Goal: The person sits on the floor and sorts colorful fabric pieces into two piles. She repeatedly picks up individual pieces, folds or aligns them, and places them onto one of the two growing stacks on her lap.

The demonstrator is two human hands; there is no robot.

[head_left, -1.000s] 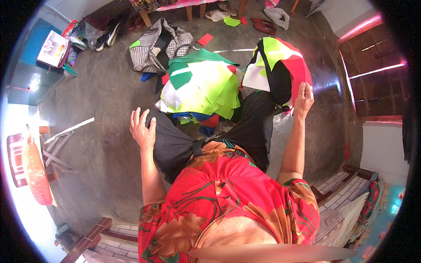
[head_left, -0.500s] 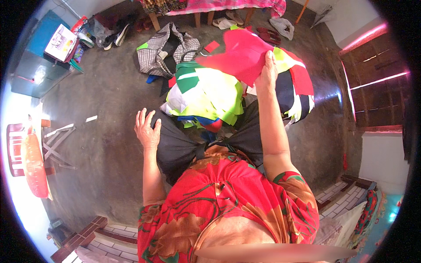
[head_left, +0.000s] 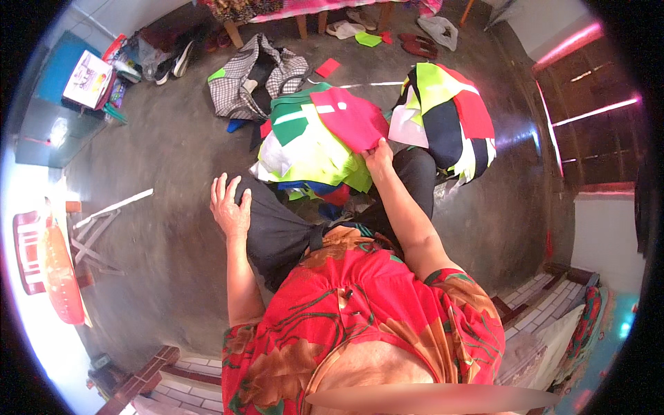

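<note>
My right hand (head_left: 378,153) pinches the near edge of a red piece of cloth (head_left: 349,117) that lies on top of a pile of green, yellow and white cloth pieces (head_left: 311,149) in front of my knees. My left hand (head_left: 229,206) rests flat with fingers spread on my left knee, covered by black fabric (head_left: 277,232). A second pile of cloth pieces in yellow, red, black and white (head_left: 446,117) sits to the right of the first.
A checked cloth or bag (head_left: 252,79) lies beyond the piles on the grey floor. Shoes and scraps (head_left: 360,31) are under a table at the top. A red stool (head_left: 31,252) and white sticks (head_left: 104,211) are at left. Tiled steps (head_left: 539,304) are at right.
My right hand left the right pile, carried a red cloth piece leftward and laid it on the green and yellow pile. My left hand stayed on my knee.
</note>
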